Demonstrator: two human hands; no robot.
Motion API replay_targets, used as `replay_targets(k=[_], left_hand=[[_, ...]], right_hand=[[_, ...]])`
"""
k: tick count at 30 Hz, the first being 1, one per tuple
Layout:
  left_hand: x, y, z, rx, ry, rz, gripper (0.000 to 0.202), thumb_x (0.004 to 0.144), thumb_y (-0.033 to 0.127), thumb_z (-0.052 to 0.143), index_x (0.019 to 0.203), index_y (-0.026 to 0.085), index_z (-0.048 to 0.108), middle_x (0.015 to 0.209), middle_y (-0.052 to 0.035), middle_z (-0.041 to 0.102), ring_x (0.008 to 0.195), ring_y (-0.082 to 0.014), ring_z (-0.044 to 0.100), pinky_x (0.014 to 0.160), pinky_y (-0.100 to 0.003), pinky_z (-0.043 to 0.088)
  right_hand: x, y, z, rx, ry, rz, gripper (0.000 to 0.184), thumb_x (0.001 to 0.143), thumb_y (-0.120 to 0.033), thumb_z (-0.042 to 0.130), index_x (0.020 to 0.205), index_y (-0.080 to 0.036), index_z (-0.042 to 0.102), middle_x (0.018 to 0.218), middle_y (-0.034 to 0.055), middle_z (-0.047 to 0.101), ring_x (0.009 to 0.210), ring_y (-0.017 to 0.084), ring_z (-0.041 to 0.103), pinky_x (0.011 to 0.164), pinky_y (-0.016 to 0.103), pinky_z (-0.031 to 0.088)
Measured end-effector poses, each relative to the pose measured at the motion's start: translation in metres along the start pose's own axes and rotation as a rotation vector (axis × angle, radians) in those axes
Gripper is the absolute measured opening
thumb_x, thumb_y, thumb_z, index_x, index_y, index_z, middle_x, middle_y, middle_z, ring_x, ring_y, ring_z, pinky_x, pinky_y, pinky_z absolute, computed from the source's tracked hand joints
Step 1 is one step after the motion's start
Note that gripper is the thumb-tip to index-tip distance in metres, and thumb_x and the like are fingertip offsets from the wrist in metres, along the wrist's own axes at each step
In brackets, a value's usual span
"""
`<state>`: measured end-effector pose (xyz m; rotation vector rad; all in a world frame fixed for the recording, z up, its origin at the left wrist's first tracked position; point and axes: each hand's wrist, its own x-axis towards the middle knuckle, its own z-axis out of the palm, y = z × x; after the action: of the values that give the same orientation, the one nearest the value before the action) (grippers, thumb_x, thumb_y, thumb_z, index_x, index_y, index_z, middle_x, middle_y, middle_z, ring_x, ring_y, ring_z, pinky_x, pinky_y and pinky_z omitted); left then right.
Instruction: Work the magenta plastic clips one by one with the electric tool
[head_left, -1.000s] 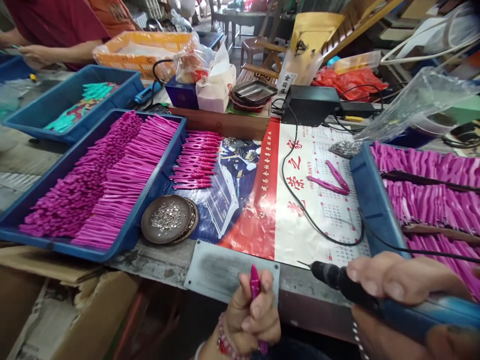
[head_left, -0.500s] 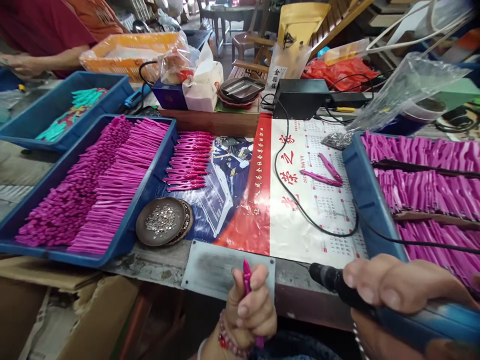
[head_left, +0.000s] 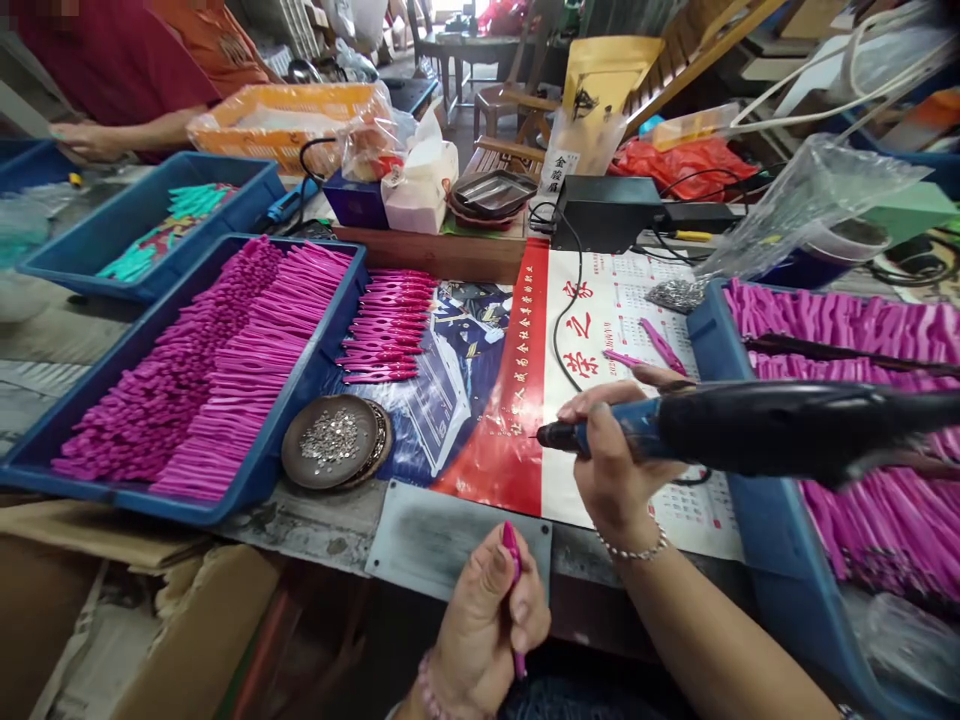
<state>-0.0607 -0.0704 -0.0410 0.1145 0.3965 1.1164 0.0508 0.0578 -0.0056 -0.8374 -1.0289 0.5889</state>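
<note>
My left hand (head_left: 491, 610) is closed around a slim, glossy magenta plastic piece (head_left: 511, 540), its pointed end sticking up above the thumb. That hand is just in front of a grey metal plate (head_left: 420, 530) at the table edge. My right hand (head_left: 619, 465) grips a black and blue electric screwdriver (head_left: 637, 425) lying level, its thin tip pointing left. The tip is over the red part of a calendar poster (head_left: 517, 480), close to several tiny pale bits (head_left: 496, 424). A round brown dish (head_left: 330, 440) of small shiny metal bits sits left of the plate.
A blue tray (head_left: 255, 480) of magenta pieces stands left, beside a row of shiny assembled ones (head_left: 386, 330). Another blue tray (head_left: 780, 560) of magenta pieces is at right. Two loose pieces (head_left: 660, 345) lie on the calendar. A black box (head_left: 607, 210) and co-worker's arm (head_left: 142, 135) are behind.
My right hand has swung the screwdriver from the lower right, up and left over the poster. My left hand keeps the magenta piece and has turned slightly. The view has shifted a little.
</note>
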Motion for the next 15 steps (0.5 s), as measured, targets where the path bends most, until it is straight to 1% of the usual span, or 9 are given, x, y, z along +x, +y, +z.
replay_targets(k=[1, 3, 7, 9, 13, 15], left_hand=[[0.001, 0.002, -0.001, 0.000, 0.000, -0.002, 0.025, 0.090, 0.040, 0.061, 0.080, 0.017, 0.058, 0.052, 0.0093, 0.036, 0.035, -0.0013, 0.020, 0.037, -0.013, 0.024], [0.002, 0.007, -0.002, 0.001, -0.009, -0.019, 0.028, 0.089, 0.042, 0.062, 0.078, 0.017, 0.058, 0.051, 0.0092, 0.037, 0.035, -0.0013, 0.021, 0.037, -0.013, 0.025], [0.005, 0.012, -0.006, 0.009, -0.006, -0.065, 0.028, 0.088, 0.043, 0.062, 0.084, 0.016, 0.062, 0.052, 0.0079, 0.042, 0.036, -0.0015, 0.024, 0.039, -0.013, 0.028], [0.006, 0.013, -0.009, -0.011, -0.020, -0.077, 0.028, 0.089, 0.043, 0.060, 0.086, 0.016, 0.065, 0.052, 0.0075, 0.044, 0.034, -0.0013, 0.023, 0.038, -0.013, 0.027], [0.005, 0.015, -0.013, -0.112, -0.035, -0.129, 0.031, 0.092, 0.044, 0.057, 0.088, 0.015, 0.069, 0.049, 0.0082, 0.042, 0.031, -0.0003, 0.018, 0.035, -0.013, 0.023], [0.005, 0.017, -0.013, -0.187, -0.017, -0.167, 0.033, 0.091, 0.045, 0.058, 0.090, 0.015, 0.070, 0.048, 0.0091, 0.040, 0.030, 0.0003, 0.016, 0.035, -0.012, 0.022]], right_hand=[[0.001, 0.007, 0.005, 0.019, 0.005, -0.006, 0.036, 0.082, -0.024, 0.069, 0.113, -0.027, 0.050, 0.069, -0.0073, 0.059, 0.052, 0.013, 0.056, 0.054, 0.029, 0.052], [0.001, 0.016, 0.011, 0.037, 0.019, -0.012, 0.037, 0.082, -0.022, 0.070, 0.113, -0.026, 0.050, 0.070, -0.0067, 0.060, 0.052, 0.012, 0.057, 0.053, 0.028, 0.051], [0.003, 0.026, 0.019, 0.047, 0.018, -0.006, 0.036, 0.081, -0.021, 0.070, 0.111, -0.025, 0.050, 0.071, -0.0068, 0.061, 0.051, 0.012, 0.057, 0.054, 0.028, 0.052], [0.004, 0.031, 0.021, 0.048, 0.016, -0.003, 0.035, 0.081, -0.021, 0.069, 0.110, -0.025, 0.051, 0.071, -0.0070, 0.060, 0.050, 0.012, 0.058, 0.053, 0.028, 0.052], [0.006, 0.035, 0.025, 0.051, 0.016, -0.008, 0.034, 0.080, -0.021, 0.070, 0.109, -0.026, 0.053, 0.070, -0.0068, 0.060, 0.051, 0.013, 0.058, 0.051, 0.029, 0.051], [0.006, 0.030, 0.026, 0.053, 0.017, -0.010, 0.034, 0.079, -0.019, 0.069, 0.109, -0.026, 0.053, 0.068, -0.0070, 0.060, 0.051, 0.013, 0.057, 0.051, 0.030, 0.051]])
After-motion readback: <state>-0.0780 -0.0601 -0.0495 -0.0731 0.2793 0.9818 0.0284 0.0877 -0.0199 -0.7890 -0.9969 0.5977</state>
